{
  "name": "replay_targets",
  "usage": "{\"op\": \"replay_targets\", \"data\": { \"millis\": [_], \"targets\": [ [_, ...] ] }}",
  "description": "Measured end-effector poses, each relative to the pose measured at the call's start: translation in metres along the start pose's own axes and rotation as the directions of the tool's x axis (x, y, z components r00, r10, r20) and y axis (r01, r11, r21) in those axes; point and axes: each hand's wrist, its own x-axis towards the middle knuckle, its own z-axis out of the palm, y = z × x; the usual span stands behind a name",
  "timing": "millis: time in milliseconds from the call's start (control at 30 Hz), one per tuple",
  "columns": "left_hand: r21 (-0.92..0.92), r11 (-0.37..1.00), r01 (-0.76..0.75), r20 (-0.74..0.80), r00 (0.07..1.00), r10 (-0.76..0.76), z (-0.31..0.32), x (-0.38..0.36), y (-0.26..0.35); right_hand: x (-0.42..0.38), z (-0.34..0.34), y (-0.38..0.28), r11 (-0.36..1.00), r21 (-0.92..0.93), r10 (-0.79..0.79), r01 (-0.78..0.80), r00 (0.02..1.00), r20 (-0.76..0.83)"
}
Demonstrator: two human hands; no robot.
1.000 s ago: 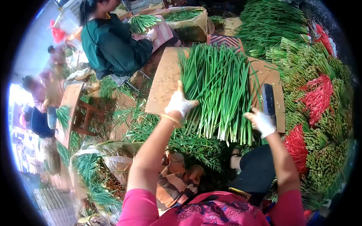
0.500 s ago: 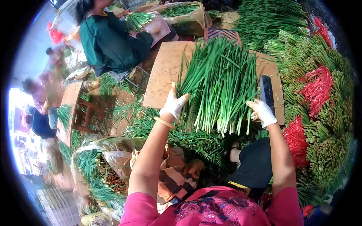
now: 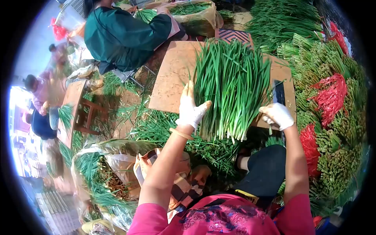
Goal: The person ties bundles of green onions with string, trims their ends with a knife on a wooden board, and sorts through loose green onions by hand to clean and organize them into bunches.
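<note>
A wide bundle of long green stalks [image 3: 233, 86] lies on a wooden board [image 3: 172, 74], its pale ends over the near edge. My left hand [image 3: 192, 107], in a white glove with bare fingertips, rests against the bundle's left side, fingers apart. On the right, my right hand [image 3: 277, 116], gloved the same way, has its fingers curled together around a thin green stalk, just off the bundle's right side. A dark flat object [image 3: 279, 94] lies on the board beyond that hand.
Stacked green bundles [image 3: 333, 149] with red ties [image 3: 331, 94] stand at the right. More greens [image 3: 284, 19] lie at the top right. A person in dark green [image 3: 121, 37] sits at the upper left. A plastic bag of scraps [image 3: 90, 168] is at the lower left.
My left hand has shifted right, pressing the bundle narrower. My right hand has moved slightly right, its fingers now curled around a stalk.
</note>
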Motion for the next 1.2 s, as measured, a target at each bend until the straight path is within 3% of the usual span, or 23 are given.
{"op": "replay_targets", "data": {
  "millis": [67, 100, 133, 200, 233, 267, 333, 433, 467, 533, 600, 667, 800, 833, 867, 933, 967, 1000, 1033, 1067, 1133, 1200],
  "targets": [
    [0.191, 0.969, -0.155, -0.043, 0.985, 0.166, 0.001, 0.007, 0.024, 0.014, -0.015, 0.005, 0.935, 0.275, -0.197, 0.225, 0.972, -0.127],
    [0.262, 0.954, -0.145, 0.007, 0.989, 0.148, 0.003, 0.011, 0.042, -0.004, -0.010, -0.028, 0.964, -0.032, -0.263, 0.264, 0.928, -0.265],
    [0.310, 0.947, -0.081, 0.074, 0.995, 0.061, 0.012, 0.015, 0.052, 0.007, -0.007, -0.035, 0.880, -0.130, -0.476, 0.458, 0.839, -0.264],
    [0.317, 0.947, -0.061, 0.163, 0.987, 0.009, 0.025, 0.023, 0.067, 0.024, 0.006, -0.065, 0.902, -0.231, -0.426, 0.366, 0.844, -0.326],
    [0.343, 0.939, -0.028, 0.211, 0.976, -0.048, 0.032, 0.027, 0.072, 0.037, 0.013, -0.077, 0.879, -0.370, -0.435, 0.302, 0.825, -0.360],
    [0.356, 0.934, -0.033, 0.213, 0.976, -0.047, 0.037, 0.028, 0.072, 0.049, 0.021, -0.088, 0.838, -0.496, -0.450, 0.228, 0.802, -0.392],
    [0.260, 0.966, 0.010, 0.191, 0.980, -0.061, 0.046, 0.031, 0.058, 0.077, 0.036, -0.102, 0.809, -0.545, -0.507, 0.221, 0.731, -0.456],
    [0.017, 0.998, 0.058, 0.075, 0.995, -0.059, 0.053, 0.031, 0.036, 0.126, 0.037, -0.095, 0.805, -0.439, -0.567, 0.400, 0.737, -0.368],
    [-0.031, 0.997, 0.065, 0.041, 0.997, -0.064, 0.055, 0.031, 0.025, 0.136, 0.034, -0.090, 0.786, -0.328, -0.618, 0.524, 0.663, -0.421],
    [-0.217, 0.959, 0.181, -0.013, 0.982, -0.189, 0.057, 0.028, 0.006, 0.138, 0.019, -0.096, 0.734, 0.001, -0.565, 0.680, 0.612, -0.553],
    [-0.525, 0.794, 0.308, 0.056, 0.943, -0.329, 0.062, 0.030, -0.008, 0.121, -0.008, -0.110, 0.500, 0.326, -0.579, 0.803, 0.589, -0.563],
    [-0.589, 0.750, 0.300, 0.077, 0.945, -0.318, 0.061, 0.031, -0.012, 0.099, -0.023, -0.120, 0.521, 0.272, -0.546, 0.809, 0.561, -0.622],
    [-0.491, 0.813, 0.313, 0.072, 0.945, -0.320, 0.052, 0.032, 0.005, 0.115, -0.018, -0.104, 0.672, 0.085, -0.620, 0.735, 0.622, -0.479],
    [-0.428, 0.886, 0.176, -0.009, 0.980, -0.199, 0.048, 0.032, 0.012, 0.115, -0.011, -0.102, 0.821, -0.044, -0.533, 0.570, 0.735, -0.418],
    [-0.192, 0.977, 0.090, -0.073, 0.992, -0.106, 0.045, 0.031, 0.020, 0.122, 0.000, -0.098, 0.794, -0.384, -0.605, 0.471, 0.673, -0.425],
    [0.041, 0.999, -0.016, -0.007, 1.000, 0.016, 0.032, 0.027, 0.054, 0.118, 0.027, -0.102, 0.782, -0.537, -0.564, 0.316, 0.726, -0.394],
    [0.187, 0.978, -0.090, 0.100, 0.992, 0.072, 0.036, 0.026, 0.061, 0.124, 0.032, -0.104, 0.756, -0.587, -0.543, 0.290, 0.779, -0.314],
    [0.290, 0.952, -0.097, 0.214, 0.976, 0.034, 0.033, 0.022, 0.078, 0.126, 0.037, -0.108, 0.724, -0.636, -0.510, 0.266, 0.827, -0.235],
    [0.301, 0.950, -0.077, 0.231, 0.973, 0.005, 0.035, 0.022, 0.077, 0.136, 0.036, -0.103, 0.661, -0.669, -0.613, 0.339, 0.759, -0.220],
    [0.310, 0.949, -0.052, 0.249, 0.968, -0.028, 0.038, 0.020, 0.072, 0.144, 0.029, -0.098, 0.579, -0.684, -0.746, 0.444, 0.627, -0.225],
    [0.127, 0.989, 0.071, 0.140, 0.986, -0.089, 0.045, 0.023, 0.041, 0.135, 0.008, -0.107, 0.726, -0.181, -0.670, 0.664, 0.623, -0.403],
    [-0.074, 0.996, 0.056, 0.033, 0.998, -0.053, 0.046, 0.021, 0.017, 0.108, -0.025, -0.125, 0.574, 0.249, -0.677, 0.780, 0.623, -0.393]
  ]
}}
